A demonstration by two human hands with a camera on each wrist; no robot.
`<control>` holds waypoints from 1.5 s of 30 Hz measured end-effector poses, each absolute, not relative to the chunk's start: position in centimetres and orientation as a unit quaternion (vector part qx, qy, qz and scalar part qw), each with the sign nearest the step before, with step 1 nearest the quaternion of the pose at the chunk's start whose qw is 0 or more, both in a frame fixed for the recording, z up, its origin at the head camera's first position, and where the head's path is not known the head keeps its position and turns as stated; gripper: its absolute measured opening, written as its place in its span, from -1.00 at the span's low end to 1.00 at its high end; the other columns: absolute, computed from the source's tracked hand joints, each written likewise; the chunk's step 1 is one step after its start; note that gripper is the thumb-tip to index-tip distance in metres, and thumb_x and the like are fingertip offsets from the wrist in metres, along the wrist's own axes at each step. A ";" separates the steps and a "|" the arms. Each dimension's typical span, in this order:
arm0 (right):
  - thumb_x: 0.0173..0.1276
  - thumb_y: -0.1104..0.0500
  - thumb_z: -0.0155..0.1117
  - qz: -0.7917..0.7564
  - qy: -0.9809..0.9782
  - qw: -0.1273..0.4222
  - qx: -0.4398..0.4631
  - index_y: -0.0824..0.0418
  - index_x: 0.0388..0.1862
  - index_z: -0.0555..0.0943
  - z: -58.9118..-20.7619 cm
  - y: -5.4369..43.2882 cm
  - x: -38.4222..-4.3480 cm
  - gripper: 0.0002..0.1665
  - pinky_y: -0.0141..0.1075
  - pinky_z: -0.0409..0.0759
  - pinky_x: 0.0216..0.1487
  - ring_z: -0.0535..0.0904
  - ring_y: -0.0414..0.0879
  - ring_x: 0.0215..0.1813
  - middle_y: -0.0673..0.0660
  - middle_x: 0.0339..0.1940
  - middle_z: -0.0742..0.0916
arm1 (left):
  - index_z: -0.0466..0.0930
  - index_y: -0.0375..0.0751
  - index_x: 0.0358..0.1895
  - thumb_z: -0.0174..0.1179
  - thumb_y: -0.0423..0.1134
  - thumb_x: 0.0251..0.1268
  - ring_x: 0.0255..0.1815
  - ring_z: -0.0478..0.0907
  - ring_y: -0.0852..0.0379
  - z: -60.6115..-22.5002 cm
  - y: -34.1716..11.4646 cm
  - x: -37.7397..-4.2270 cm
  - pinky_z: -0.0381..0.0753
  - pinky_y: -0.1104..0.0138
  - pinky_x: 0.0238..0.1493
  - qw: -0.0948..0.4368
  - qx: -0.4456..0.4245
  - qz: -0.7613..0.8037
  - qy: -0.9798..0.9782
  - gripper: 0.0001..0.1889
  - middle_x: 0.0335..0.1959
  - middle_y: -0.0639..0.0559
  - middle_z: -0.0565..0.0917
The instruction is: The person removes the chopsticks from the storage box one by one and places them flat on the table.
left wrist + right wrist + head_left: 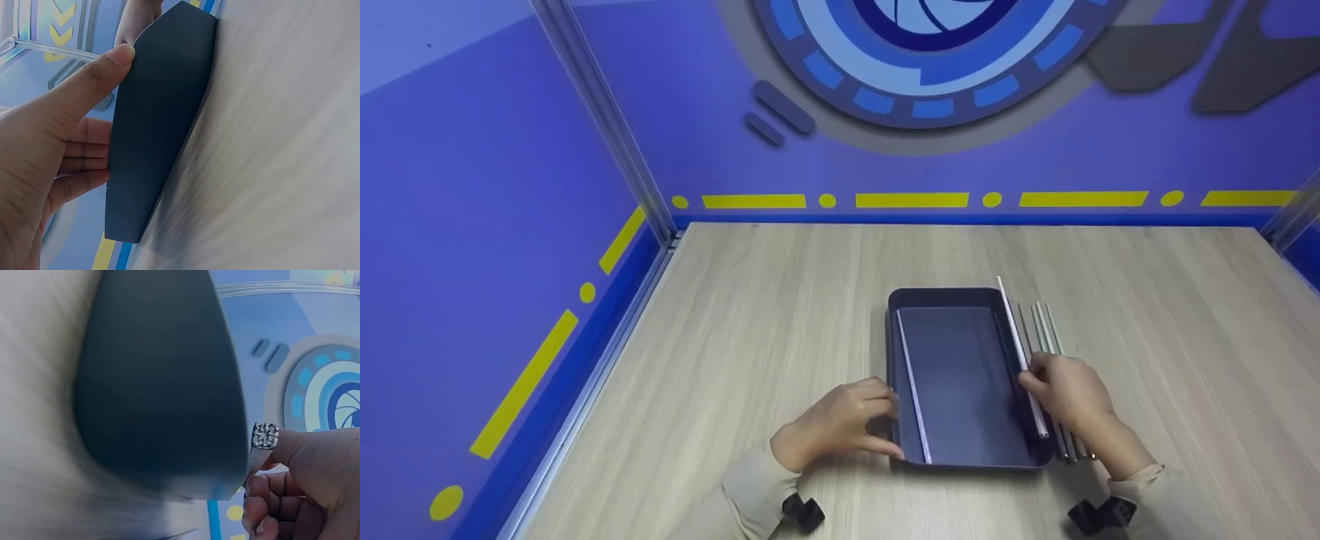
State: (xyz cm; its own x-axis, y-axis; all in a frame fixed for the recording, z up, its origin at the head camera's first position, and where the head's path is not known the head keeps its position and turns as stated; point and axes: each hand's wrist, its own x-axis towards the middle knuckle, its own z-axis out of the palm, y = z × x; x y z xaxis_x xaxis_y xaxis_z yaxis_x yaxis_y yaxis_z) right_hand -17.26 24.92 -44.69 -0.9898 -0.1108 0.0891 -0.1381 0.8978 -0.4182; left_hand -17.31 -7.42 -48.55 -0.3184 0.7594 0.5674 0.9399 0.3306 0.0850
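Note:
A dark rectangular tray (969, 460) lies on the wooden table. My left hand (851, 420) holds its left rim towards the near corner; in the left wrist view the thumb (115, 59) lies on the rim and the fingertips pass behind the wall. Between thumb and curled fingers, my right hand (1069, 386) pinches a slim silvery aluminium profile (1015, 330) along the tray's right rim. Its slotted end (265, 436) shows in the right wrist view. Another slim light rod (913, 390) lies inside the tray along its left side.
Several more metal rods (1046, 326) lie on the table right of the tray, partly hidden under the right hand. Blue printed walls (840, 169) stand behind and at the left, joined by a metal post (615, 127). Wooden tabletop (750, 315) extends around the tray.

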 end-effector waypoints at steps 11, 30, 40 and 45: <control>0.20 0.16 0.23 0.220 -0.973 0.036 0.054 0.18 -0.55 0.52 -44.8 26.1 -17.1 -0.82 -0.30 0.28 -0.58 0.36 -0.11 -0.58 0.00 -0.68 0.53 | 0.63 -0.14 -0.38 0.44 0.20 -0.23 -0.20 0.60 0.22 -48.6 -7.4 -17.4 0.58 0.60 0.01 0.220 -0.543 -0.207 -0.784 -0.51 -0.28 0.09 0.68; 0.25 0.12 0.21 0.206 -0.978 0.007 0.030 0.21 -0.49 0.56 -45.7 28.6 -16.8 -0.80 -0.30 0.30 -0.61 0.41 -0.11 -0.57 0.06 -0.62 0.62 | 0.62 -0.13 -0.40 0.43 0.22 -0.20 -0.23 0.59 0.22 -48.5 -7.4 -17.3 0.59 0.59 -0.05 0.223 -0.540 -0.205 -0.785 -0.51 -0.28 0.10 0.67; 0.22 0.12 0.16 0.205 -0.979 0.005 0.009 0.16 -0.58 0.49 -46.2 30.1 -16.6 -0.78 -0.30 0.25 -0.62 0.37 -0.09 -0.57 0.05 -0.65 0.56 | 0.62 -0.14 -0.41 0.44 0.21 -0.23 -0.24 0.58 0.23 -48.4 -7.4 -17.4 0.60 0.59 -0.08 0.219 -0.540 -0.196 -0.788 -0.50 -0.30 0.11 0.66; 0.22 0.12 0.17 0.202 -0.979 0.005 0.012 0.16 -0.58 0.48 -46.5 30.8 -16.7 -0.78 -0.30 0.24 -0.62 0.36 -0.09 -0.57 0.05 -0.66 0.54 | 0.62 -0.14 -0.40 0.44 0.21 -0.24 -0.24 0.58 0.23 -48.5 -7.3 -17.3 0.60 0.59 -0.07 0.219 -0.539 -0.198 -0.789 -0.50 -0.30 0.12 0.66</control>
